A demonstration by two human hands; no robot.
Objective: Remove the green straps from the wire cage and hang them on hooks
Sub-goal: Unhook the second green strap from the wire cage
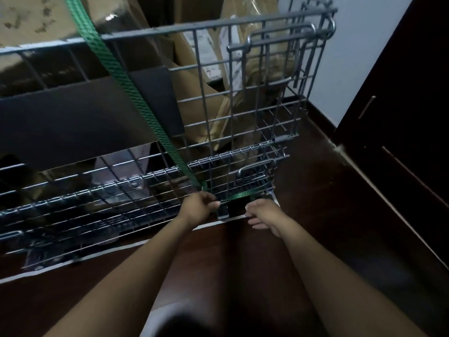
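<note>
Green strap [136, 93] is being run taut from top left, diagonally down over the wire cage [243, 93] front to its low front edge. There it is being turned into a short level run along the bottom wires. It is on the cage, so removal is judged not yet done.

Strap is apparently being pinched at that turn by the left hand [198, 206], fingers [213, 204] curled onto it. Knot or buckle cannot be made out.

Right hand [263, 215] is being held just beside the level run, fingers [255, 226] loosely curled, nothing gripped.

Cardboard boxes [194, 93] are being contained inside the cage, with dark floor [315, 215] below. No hooks are being shown.

Risks:
- tensioned strap being freed suddenly and whipped back
- webbing being snagged on wire ends if pulled at an angle
- fingers being trapped between strap and mesh
</note>
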